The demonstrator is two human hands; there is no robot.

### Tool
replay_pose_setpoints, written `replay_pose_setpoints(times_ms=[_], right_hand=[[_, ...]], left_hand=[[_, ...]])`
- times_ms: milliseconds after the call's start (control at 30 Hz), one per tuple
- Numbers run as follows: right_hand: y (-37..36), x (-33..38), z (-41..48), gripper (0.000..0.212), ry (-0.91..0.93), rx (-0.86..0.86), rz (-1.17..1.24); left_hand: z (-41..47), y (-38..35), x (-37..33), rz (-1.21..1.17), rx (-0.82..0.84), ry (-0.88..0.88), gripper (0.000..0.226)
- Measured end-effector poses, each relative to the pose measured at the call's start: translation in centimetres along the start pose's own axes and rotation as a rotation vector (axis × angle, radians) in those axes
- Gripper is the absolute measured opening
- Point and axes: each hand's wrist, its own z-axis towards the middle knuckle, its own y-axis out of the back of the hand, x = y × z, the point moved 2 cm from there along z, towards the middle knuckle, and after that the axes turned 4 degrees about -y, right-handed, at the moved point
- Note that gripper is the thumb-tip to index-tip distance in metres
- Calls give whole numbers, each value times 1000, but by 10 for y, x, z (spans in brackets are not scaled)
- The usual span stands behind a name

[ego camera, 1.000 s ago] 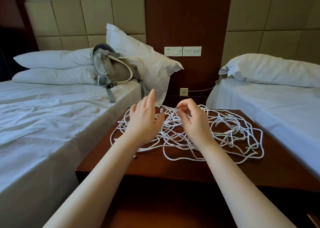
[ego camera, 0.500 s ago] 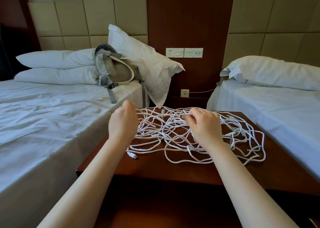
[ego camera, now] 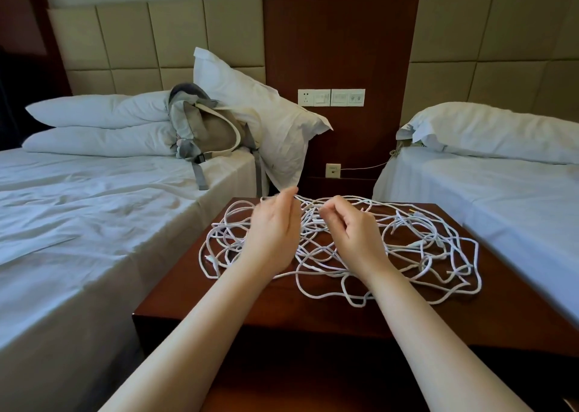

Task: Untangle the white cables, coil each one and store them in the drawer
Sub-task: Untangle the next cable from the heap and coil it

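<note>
A tangle of white cables [ego camera: 416, 248] is spread over the dark wooden nightstand [ego camera: 313, 311] between two beds. My left hand [ego camera: 275, 227] hovers over the left part of the tangle. Its fingers point away from me and are blurred at the tips, so a hold on a strand cannot be made out. My right hand [ego camera: 354, 227] is over the middle of the tangle, fingers curled, pinching a cable strand near its back edge. No drawer shows; the nightstand's front is in shadow.
A white-sheeted bed [ego camera: 78, 223] lies close on the left with pillows and a grey backpack [ego camera: 206, 133]. Another bed [ego camera: 501, 192] lies on the right. Wall sockets and switches [ego camera: 332, 97] sit on the wood panel behind, with a thin cord [ego camera: 363, 167] running from a lower socket.
My left hand has moved right and toward the back edge of the tangle, its fingers now stretched out. My right hand has lifted slightly, still curled over the middle strands.
</note>
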Motion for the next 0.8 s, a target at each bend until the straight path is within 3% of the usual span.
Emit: replay_pose_setpoints(times_ms=[67, 133, 233, 467, 633, 800], right_hand=[[1, 2, 0, 23, 14, -8, 2], [3, 1, -1, 23, 18, 8, -19], [3, -1, 2, 23, -49, 92, 5], [7, 10, 14, 23, -242, 266, -28], [11, 20, 15, 22, -314, 337, -69], [13, 25, 13, 15, -473, 525, 206]], left_hand=[[-3, -10, -2, -178, 101, 126, 30], [-4, -9, 3, -131, 103, 102, 31], [0, 8, 17, -110, -24, 74, 34], [3, 22, 37, -130, -249, 234, 40], [2, 22, 38, -114, -317, 267, 38], [3, 32, 53, -118, -418, 397, 42]])
